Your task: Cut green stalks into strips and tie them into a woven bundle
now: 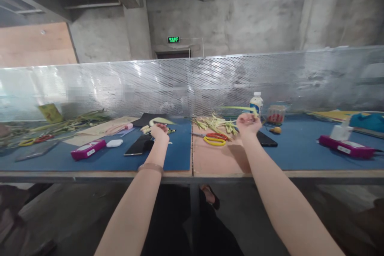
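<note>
My left hand [160,131] is closed around a pale green leaf strip [162,121], which curves over the fingers and points to the right. My right hand [249,123], raised above the board, pinches a longer light green strip [237,107] that stretches leftward from the fingertips. Between the hands lies a loose heap of pale green strips [214,123]. Scissors [215,139] with red and yellow handles rest in front of that heap. A dark phone [138,146] is beside my left hand, and another dark phone [267,139] lies behind my right wrist.
A white bottle [257,100] and a clear jar with red contents [275,115] stand at the back right. Purple power strips [88,150] lie on both sides. At far left are green stalks [81,122] and more scissors [36,140]. Perforated metal panels [192,84] border the table.
</note>
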### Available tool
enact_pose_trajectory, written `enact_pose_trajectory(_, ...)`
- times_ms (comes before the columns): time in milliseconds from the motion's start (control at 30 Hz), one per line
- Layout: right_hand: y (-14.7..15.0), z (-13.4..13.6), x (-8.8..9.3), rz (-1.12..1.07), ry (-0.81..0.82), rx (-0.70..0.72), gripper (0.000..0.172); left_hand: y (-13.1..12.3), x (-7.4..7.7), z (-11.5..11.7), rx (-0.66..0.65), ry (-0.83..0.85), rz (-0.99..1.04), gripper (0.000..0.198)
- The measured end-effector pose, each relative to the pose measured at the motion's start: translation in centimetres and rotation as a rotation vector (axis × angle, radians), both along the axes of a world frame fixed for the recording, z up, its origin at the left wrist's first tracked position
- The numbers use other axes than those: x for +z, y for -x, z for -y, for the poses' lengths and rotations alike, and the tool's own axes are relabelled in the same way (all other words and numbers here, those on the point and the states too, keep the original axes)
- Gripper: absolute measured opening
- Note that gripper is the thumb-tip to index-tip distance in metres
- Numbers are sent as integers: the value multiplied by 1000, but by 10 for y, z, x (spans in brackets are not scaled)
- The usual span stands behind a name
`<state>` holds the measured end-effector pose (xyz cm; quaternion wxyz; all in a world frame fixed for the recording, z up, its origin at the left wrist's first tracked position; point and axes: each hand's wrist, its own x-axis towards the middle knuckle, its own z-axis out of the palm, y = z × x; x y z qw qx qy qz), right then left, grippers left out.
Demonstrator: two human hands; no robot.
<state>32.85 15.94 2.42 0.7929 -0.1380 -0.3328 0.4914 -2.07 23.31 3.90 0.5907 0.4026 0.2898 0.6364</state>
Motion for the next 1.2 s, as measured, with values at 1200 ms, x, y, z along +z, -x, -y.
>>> enact_pose_trajectory(1200,77,-36,-11,613,458,414,25,-25,-21,5,-943,234,-476,26)
